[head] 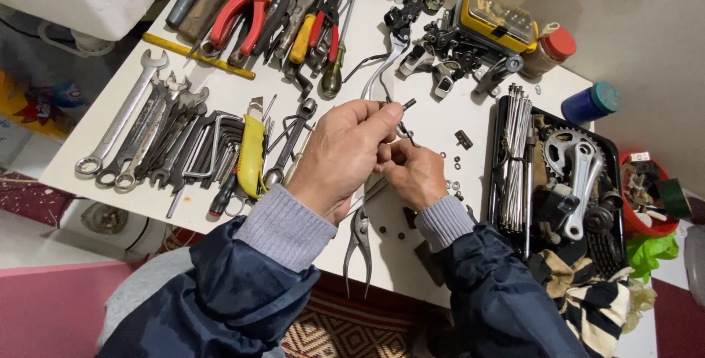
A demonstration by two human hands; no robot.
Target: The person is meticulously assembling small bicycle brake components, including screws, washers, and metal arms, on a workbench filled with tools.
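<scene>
My left hand pinches a small dark metal part between thumb and fingers, above the white table. My right hand sits just below it, fingers closed on a thin bent metal piece that meets the same part. Both hands touch each other over the table's middle. A pair of grey pliers lies under my left wrist. Small nuts and washers are scattered right of my right hand.
Several wrenches and hex keys lie at left beside a yellow utility knife. Red-handled pliers lie at the back. A black tray at right holds spokes and a chainring. A blue jar stands behind.
</scene>
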